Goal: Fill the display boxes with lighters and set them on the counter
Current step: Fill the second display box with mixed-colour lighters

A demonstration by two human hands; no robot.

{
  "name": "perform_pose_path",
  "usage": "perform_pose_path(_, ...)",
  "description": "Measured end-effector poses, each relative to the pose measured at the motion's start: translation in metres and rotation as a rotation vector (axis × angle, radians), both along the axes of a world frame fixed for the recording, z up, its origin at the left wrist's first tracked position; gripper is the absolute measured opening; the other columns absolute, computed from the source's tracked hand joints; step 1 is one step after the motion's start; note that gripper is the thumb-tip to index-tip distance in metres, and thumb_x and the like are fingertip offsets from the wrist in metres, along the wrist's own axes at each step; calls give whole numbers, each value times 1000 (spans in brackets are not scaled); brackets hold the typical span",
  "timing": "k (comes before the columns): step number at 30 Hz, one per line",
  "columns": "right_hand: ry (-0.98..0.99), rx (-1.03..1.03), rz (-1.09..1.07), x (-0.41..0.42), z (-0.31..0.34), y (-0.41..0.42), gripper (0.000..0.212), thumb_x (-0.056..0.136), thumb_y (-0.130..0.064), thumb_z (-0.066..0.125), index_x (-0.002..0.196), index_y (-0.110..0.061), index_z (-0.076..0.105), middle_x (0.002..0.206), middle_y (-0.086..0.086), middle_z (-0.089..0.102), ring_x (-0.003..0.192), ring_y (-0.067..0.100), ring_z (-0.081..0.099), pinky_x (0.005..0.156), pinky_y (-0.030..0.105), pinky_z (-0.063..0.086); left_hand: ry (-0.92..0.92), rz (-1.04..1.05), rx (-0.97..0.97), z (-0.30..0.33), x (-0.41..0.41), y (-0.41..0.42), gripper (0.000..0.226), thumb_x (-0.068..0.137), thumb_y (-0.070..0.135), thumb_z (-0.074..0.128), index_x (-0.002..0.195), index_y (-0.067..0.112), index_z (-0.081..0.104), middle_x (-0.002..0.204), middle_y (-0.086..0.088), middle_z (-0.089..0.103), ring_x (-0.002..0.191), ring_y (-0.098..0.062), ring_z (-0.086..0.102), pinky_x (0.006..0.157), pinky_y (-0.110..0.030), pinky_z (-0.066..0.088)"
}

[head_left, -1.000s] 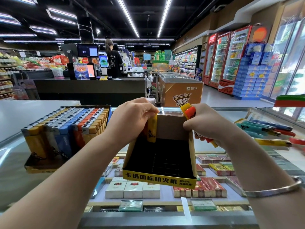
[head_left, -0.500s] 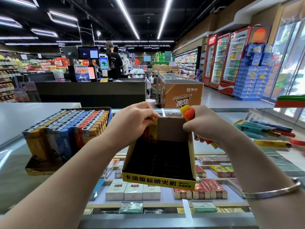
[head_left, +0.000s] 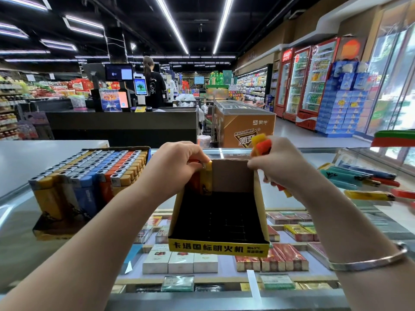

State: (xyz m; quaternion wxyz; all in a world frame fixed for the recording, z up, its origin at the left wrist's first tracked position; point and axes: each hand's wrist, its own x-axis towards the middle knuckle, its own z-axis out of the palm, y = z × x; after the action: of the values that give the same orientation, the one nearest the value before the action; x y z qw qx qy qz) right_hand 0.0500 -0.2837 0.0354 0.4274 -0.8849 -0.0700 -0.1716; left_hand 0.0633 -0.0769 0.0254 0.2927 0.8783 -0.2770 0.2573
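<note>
A yellow-fronted cardboard display box [head_left: 219, 247] stands on the glass counter [head_left: 20, 221], nearly empty with a black slotted floor. My left hand [head_left: 177, 164] pinches a yellow lighter [head_left: 206, 179] upright in the box's back left corner, beside a red one. My right hand [head_left: 278, 163] grips a bunch of yellow and red lighters [head_left: 260, 142] at the box's back right corner. A second display box [head_left: 89, 180] packed with lighters sits to the left.
Loose lighters [head_left: 359, 176] lie scattered on the glass at the right. Cigarette packs [head_left: 179, 261] show under the glass. A white countertop [head_left: 33, 158] lies at far left. A person stands at the far checkout.
My left hand has pushed the yellow lighter lower into the back left corner. My right hand with its bunch has stayed at the back right corner.
</note>
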Motion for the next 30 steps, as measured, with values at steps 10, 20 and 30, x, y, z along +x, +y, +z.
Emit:
perform_pose_path(10, 277, 684, 550, -15, 12, 6, 27, 75, -34, 65, 78, -9, 54, 60, 3, 55, 44, 12, 52, 40, 22, 45, 31, -168, -332, 8, -24, -19, 22, 80, 44, 55, 100, 38, 61, 97, 14, 66, 95, -1, 60, 87, -27, 51)
perform_pose_path(20, 118, 68, 646, -25, 12, 19, 18, 76, -9, 73, 64, -14, 61, 49, -11, 56, 48, -1, 54, 47, 9, 41, 329, -449, -420, 15, -24, -13, 26, 69, 35, 70, 95, 35, 72, 82, 5, 70, 78, -8, 64, 72, -18, 50)
perform_pose_path(30, 35, 259, 386, -20, 14, 9, 29, 69, -35, 71, 82, -9, 68, 54, 5, 54, 43, 11, 49, 39, 20, 41, 425, -320, -569, 19, -17, -2, 6, 80, 17, 66, 85, 14, 65, 65, 3, 66, 61, -8, 60, 62, -21, 55)
